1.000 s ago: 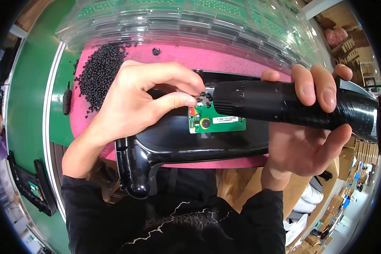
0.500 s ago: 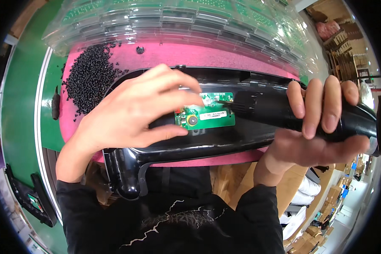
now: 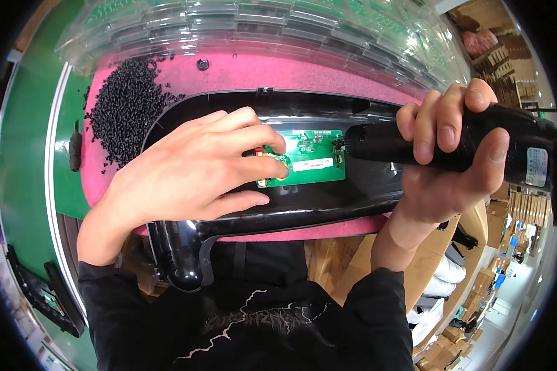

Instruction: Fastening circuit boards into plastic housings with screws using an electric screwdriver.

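A green circuit board [image 3: 312,148] with a white label lies inside a long black plastic housing [image 3: 328,207]. My left hand [image 3: 195,164] reaches over the board's left end with fingers apart. A fingertip rests at the round component there and partly hides it. In my right hand [image 3: 449,148] is a thick black electric screwdriver [image 3: 384,143], held sideways with fingers and thumb wrapped round its body. Its slotted nose points left at the board's right end, near a small dark connector. Whether the tip touches anything cannot be made out.
The housing lies on a pink mat [image 3: 229,74]. A heap of small black parts [image 3: 127,108] sits at the mat's left, with a dark-handled tool [image 3: 75,148] beside it. Clear plastic trays [image 3: 260,31] are stacked behind. Another black housing [image 3: 43,290] lies at far left.
My left fingers have come down onto the round component. The screwdriver's nose has shifted from over the board to its right end, and my right hand has moved slightly up and left.
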Available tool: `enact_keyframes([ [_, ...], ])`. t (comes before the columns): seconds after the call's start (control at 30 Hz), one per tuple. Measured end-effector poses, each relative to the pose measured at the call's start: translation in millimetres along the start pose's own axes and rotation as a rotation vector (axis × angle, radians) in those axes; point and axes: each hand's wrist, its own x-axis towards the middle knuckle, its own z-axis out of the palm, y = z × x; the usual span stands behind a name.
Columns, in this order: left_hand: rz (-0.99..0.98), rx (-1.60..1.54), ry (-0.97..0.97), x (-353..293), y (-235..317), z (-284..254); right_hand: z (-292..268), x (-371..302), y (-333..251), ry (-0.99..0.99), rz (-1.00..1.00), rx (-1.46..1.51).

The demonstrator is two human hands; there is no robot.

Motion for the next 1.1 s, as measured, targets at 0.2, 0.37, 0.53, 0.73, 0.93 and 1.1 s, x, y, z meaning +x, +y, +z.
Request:
enact_keyframes([
  [0.2,-0.040,-0.016,-0.003,-5,-2,-2,6,4,6,-0.015,0.022,-0.019],
  [0.37,-0.039,0.007,0.020,-8,-4,0,13,8,9,-0.058,0.056,-0.060],
  [0.53,-0.129,0.017,-0.021,-11,1,-6,18,13,18,-0.135,0.023,-0.140],
  [0.73,-0.143,0.038,-0.049,-10,-1,-4,19,11,24,-0.100,0.003,-0.169],
  [0.93,-0.142,0.041,-0.043,-15,-7,4,11,-3,26,-0.057,-0.003,0.085],
  [1.1,-0.083,0.080,0.068,-9,-13,11,13,-2,16,0.016,0.049,0.669],
])
